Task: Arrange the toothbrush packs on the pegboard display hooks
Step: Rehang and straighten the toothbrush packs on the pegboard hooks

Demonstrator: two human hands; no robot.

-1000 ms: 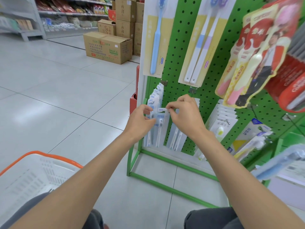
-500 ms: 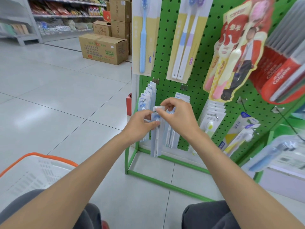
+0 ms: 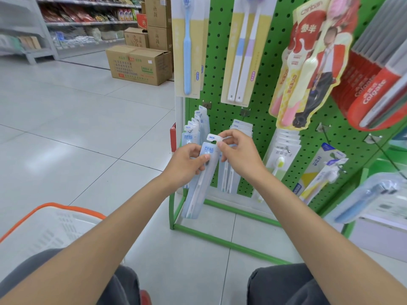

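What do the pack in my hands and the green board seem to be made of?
Toothbrush pack: likely clear glossy plastic over printed card; the brush shows through. Pegboard: probably green-painted metal, judging by its even coat and regular punched holes.

Before me the green pegboard [image 3: 217, 62] stands on the tiled floor [image 3: 88, 133]. From its hooks hang yellow-backed packs [image 3: 187, 51] up top and pale blue packs [image 3: 191, 137] low at its left edge. Left of it, farther back, a cardboard box [image 3: 138, 64] sits on the floor.
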